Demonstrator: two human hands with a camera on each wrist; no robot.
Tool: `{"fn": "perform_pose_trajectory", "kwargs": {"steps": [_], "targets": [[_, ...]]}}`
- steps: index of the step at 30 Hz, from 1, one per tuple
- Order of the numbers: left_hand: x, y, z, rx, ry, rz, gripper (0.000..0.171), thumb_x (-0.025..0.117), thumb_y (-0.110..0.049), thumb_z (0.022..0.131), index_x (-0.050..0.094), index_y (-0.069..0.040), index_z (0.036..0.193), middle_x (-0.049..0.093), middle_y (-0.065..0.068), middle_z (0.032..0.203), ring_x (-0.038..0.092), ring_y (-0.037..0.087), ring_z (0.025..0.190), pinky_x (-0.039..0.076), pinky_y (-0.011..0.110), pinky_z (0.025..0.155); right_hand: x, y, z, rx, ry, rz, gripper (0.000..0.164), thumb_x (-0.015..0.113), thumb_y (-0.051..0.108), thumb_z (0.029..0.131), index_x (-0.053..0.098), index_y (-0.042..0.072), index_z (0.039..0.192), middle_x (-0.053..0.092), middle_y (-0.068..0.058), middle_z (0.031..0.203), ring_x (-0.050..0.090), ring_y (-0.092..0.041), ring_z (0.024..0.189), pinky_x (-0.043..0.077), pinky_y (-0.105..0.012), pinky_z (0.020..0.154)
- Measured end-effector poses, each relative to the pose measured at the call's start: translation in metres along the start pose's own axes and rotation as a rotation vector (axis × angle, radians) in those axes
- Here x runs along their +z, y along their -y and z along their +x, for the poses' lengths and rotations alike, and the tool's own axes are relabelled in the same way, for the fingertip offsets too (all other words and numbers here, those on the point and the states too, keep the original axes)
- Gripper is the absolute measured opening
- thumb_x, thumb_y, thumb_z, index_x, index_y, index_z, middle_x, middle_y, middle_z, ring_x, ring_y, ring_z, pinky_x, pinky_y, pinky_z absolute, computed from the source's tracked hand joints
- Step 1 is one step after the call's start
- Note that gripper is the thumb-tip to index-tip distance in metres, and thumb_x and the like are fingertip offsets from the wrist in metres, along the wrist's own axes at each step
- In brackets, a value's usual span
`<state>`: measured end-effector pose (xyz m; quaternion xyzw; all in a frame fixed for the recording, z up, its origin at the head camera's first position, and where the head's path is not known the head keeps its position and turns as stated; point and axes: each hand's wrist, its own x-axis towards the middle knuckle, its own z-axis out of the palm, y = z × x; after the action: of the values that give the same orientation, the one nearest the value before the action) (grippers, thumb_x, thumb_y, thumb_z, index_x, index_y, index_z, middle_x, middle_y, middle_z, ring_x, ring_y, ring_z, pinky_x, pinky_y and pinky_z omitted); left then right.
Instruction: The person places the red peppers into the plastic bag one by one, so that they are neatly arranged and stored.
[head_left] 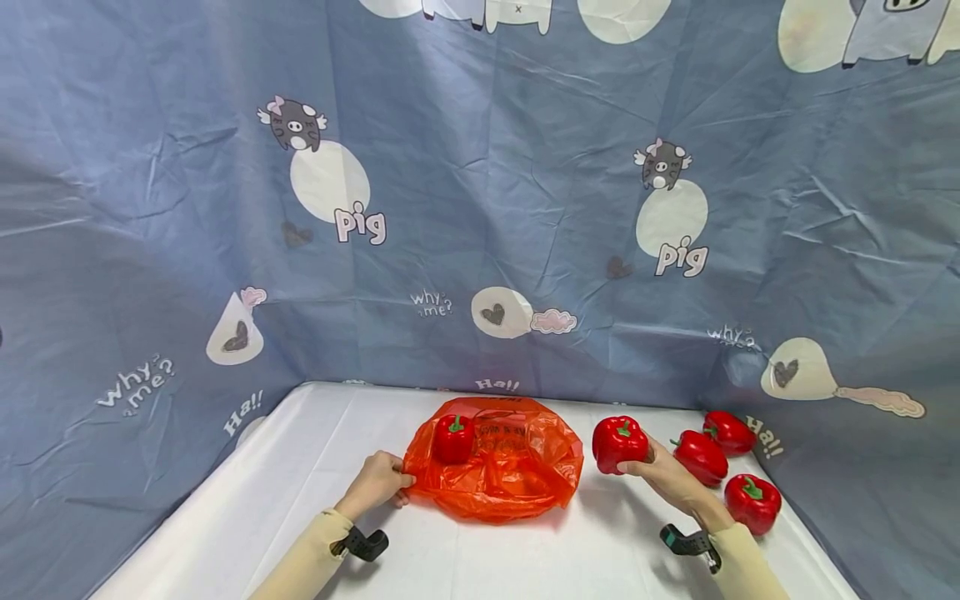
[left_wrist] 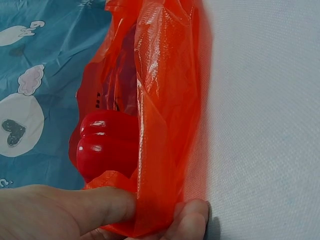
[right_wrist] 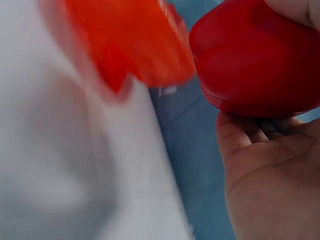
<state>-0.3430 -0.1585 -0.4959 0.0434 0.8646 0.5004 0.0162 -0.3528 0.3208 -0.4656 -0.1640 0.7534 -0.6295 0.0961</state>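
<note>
Blue pig-print backdrop (head_left: 442, 167), white-covered bench (head_left: 322, 442). The left hand's (head_left: 378, 480) fingers pinch the orange plastic bag's (head_left: 517, 493) left edge, one red bell pepper (head_left: 453, 440) inside; just right, the right hand's (head_left: 667, 477) fingers grasp another pepper (head_left: 618, 444). Bagging, apparently: next calls for carrying it left, mouth held open.

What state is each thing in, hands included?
Orange-red plastic bag: open, rim pinched at left
Bagged red bell pepper: inside, stem showing
Held red bell pepper: lifted, stem up
Nearest loose red bell pepper: resting, stem up
Middle loose red bell pepper: on its side, stem leftward
Farthest loose red bell pepper: on its side, stem leftward
Left hand: pinching the bag's rim
Right hand: gripping the held pepper
Blue pig-print backdrop: hung, creased
</note>
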Motion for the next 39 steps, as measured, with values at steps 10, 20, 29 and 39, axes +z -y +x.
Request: {"fn": "perform_pose_trajectory", "kwargs": {"steps": [10, 20, 29, 39], "targets": [[-0.001, -0.001, -0.002, 0.010, 0.006, -0.001, 0.006, 0.066, 0.003, 0.082, 0.066, 0.006, 0.077, 0.065, 0.013, 0.058, 0.064, 0.018, 0.047, 0.059, 0.031, 0.050, 0.036, 0.026, 0.003, -0.128, 0.171, 0.023, 0.066, 0.063, 0.005, 0.088, 0.029, 0.006, 0.145, 0.059, 0.007, 0.126, 0.058, -0.011, 0.113, 0.052, -0.033, 0.095], [-0.001, -0.002, -0.003, 0.016, -0.007, 0.013, 0.005, 0.066, 0.004, 0.082, 0.067, 0.006, 0.078, 0.065, 0.012, 0.059, 0.064, 0.019, 0.048, 0.059, 0.032, 0.050, 0.065, 0.032, 0.012, -0.136, 0.237, -0.037, 0.076, 0.065, 0.009, 0.087, 0.021, 0.002, 0.149, 0.052, -0.002, 0.135, 0.055, -0.011, 0.119, 0.051, -0.028, 0.098], [-0.001, -0.001, -0.003, 0.019, 0.003, 0.007, 0.005, 0.066, 0.004, 0.082, 0.067, 0.006, 0.078, 0.066, 0.013, 0.059, 0.064, 0.019, 0.048, 0.059, 0.031, 0.050, 0.089, 0.039, 0.036, -0.108, 0.209, -0.088, 0.076, 0.069, 0.017, 0.085, 0.027, 0.012, 0.148, 0.047, -0.011, 0.142, 0.050, -0.026, 0.126, 0.050, -0.032, 0.101], [0.000, 0.001, -0.002, 0.013, -0.002, -0.002, 0.004, 0.066, 0.004, 0.082, 0.067, 0.006, 0.078, 0.066, 0.013, 0.060, 0.064, 0.019, 0.048, 0.059, 0.032, 0.050, 0.113, 0.043, 0.074, -0.082, 0.113, -0.066, 0.077, 0.073, 0.021, 0.083, 0.031, 0.016, 0.148, 0.052, -0.010, 0.139, 0.052, -0.025, 0.124, 0.047, -0.043, 0.106]]}}
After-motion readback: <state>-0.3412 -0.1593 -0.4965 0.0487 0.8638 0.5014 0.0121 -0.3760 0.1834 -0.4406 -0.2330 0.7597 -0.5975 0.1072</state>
